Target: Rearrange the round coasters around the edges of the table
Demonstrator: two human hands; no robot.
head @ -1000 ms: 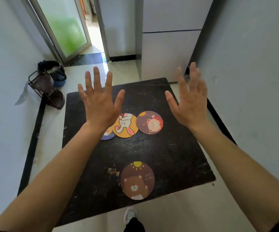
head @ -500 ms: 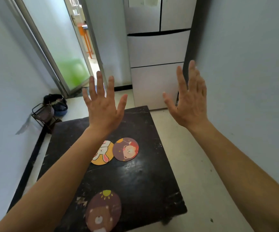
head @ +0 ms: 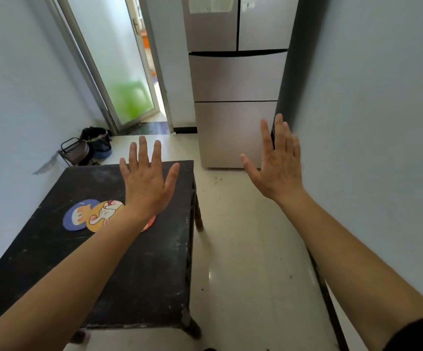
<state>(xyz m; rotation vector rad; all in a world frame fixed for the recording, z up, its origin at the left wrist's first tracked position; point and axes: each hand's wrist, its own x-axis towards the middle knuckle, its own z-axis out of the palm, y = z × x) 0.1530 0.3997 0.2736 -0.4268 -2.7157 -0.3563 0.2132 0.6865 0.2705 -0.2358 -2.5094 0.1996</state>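
Note:
A black square table [head: 154,274] fills the lower left of the head view. Three round coasters lie in a row near its middle: a blue one [head: 75,219] at the left, a yellow rabbit one [head: 101,219] overlapping it, and a sliver of a reddish one [head: 149,223] showing past my left forearm. My left hand [head: 147,186] is raised above the table, fingers spread, holding nothing. My right hand [head: 277,165] is raised over the floor to the right of the table, fingers apart and empty. My left arm hides the near part of the table.
A tall silver refrigerator [head: 235,97] stands against the far wall. A frosted glass door [head: 119,72] is at the far left. A wire basket [head: 75,150] and a dark bag [head: 99,140] sit on the floor behind the table. Walls run close on both sides.
The view has swung up and to the right, so the table slid to the lower left. The brown bear coaster near the front edge is out of sight. Both hands stay raised and spread.

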